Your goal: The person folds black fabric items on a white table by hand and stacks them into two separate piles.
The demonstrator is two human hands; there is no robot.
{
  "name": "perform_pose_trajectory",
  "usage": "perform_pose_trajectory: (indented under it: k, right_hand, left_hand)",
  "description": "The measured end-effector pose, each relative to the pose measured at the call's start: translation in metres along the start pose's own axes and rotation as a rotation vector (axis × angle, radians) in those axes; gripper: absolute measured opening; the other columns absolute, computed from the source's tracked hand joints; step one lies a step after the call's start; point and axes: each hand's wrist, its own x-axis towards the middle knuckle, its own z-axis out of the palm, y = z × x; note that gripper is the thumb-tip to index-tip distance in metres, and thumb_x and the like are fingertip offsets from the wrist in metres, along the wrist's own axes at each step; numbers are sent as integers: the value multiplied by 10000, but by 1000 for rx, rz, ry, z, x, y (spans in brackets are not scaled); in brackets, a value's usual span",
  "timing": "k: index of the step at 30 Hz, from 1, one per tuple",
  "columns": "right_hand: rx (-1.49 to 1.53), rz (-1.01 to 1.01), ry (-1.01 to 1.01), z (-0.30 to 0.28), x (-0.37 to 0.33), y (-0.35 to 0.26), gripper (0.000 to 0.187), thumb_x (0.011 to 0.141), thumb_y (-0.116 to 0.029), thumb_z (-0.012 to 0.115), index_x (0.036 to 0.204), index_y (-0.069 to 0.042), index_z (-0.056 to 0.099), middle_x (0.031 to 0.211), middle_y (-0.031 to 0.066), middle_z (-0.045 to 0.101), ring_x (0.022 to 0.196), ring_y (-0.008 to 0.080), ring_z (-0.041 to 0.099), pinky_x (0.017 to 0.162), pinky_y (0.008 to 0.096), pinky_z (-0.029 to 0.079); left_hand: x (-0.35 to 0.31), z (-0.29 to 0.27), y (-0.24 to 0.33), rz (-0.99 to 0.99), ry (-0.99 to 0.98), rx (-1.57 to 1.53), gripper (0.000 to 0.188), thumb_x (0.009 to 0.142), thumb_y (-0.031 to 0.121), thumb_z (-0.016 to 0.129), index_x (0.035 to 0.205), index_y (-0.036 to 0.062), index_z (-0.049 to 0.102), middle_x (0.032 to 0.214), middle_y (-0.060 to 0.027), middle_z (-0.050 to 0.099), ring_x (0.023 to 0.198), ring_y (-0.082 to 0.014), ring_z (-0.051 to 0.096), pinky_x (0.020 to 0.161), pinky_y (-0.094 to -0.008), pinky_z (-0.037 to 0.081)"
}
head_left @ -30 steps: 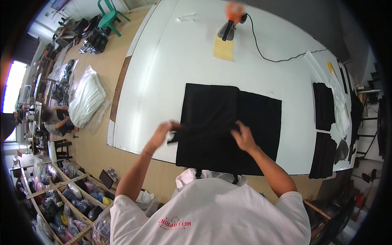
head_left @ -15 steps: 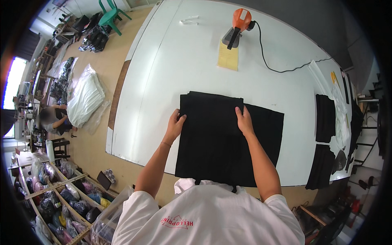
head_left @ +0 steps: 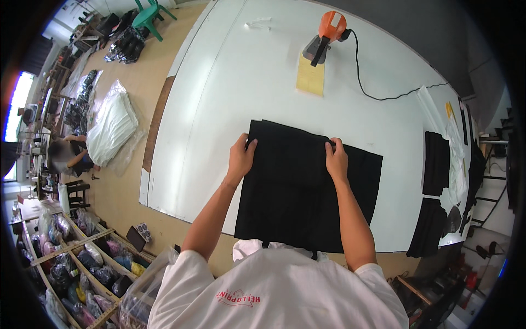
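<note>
A black fabric piece (head_left: 287, 181) lies in front of me on the white table, its near edge reaching my body. My left hand (head_left: 241, 160) grips its left edge close to the far corner, thumb on top and fingers partly hidden beneath. At the far right corner, my right hand (head_left: 337, 160) pinches the cloth between thumb and fingers. Another black fabric portion (head_left: 366, 178) extends to the right, under my right forearm; whether it is a separate piece I cannot tell.
An orange and grey corded iron (head_left: 331, 30) stands on a yellow pad (head_left: 310, 77) at the table's far side. Folded black cloth stacks (head_left: 436, 163) lie at the right edge. A wooden rack of bagged goods (head_left: 76, 249) is at lower left. A person (head_left: 71, 156) sits far left.
Both hands have moved slightly away from me. My right hand has gone from the side edge to the far right corner, and the cloth's far edge has shifted a little right.
</note>
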Motion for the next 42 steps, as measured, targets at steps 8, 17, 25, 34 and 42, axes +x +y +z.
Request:
perform_pose_trajectory:
  k: [8,17,25,34,42]
  right_hand:
    - [-429,-693,145,32,-35,-29,468,992,-404,523,1378,-139,517,1498,182,413,1376,384,387,1096,550,324]
    - [-100,225,105,7,-63,-20,669,916,-476,615,1357,3,461,1462,262,420,1282,430,501,1014,537,439]
    - [667,326,-403,1,-34,-5,688,772,-398,739,1250,72,587,1241,204,636,1050,334,657,872,455,530]
    - [509,156,60,-226,-144,40,548,806,-295,717,1184,92,625,1071,176,704,974,252,678,863,362,528]
    - [371,185,487,-473,-181,147,593,811,-372,692,1150,108,613,998,185,698,951,282,681,866,358,532]
  left_hand:
    - [-21,62,12,584,-17,603,557,980,432,511,1479,198,427,1571,-107,340,1469,-360,254,1185,-546,194]
    - [-56,65,23,586,138,415,527,910,213,644,1375,21,487,1472,-223,424,1396,-406,349,1156,-523,254]
    - [-165,104,-37,569,-110,362,458,953,188,582,1348,-18,475,1422,-216,460,1329,-396,404,1110,-495,322]
    - [-181,107,-50,623,-85,725,604,956,328,561,1464,36,412,1555,-207,333,1449,-406,276,1187,-520,207]
    - [-192,141,-31,333,30,670,573,953,251,583,1455,33,414,1573,-214,295,1463,-434,228,1178,-566,193]
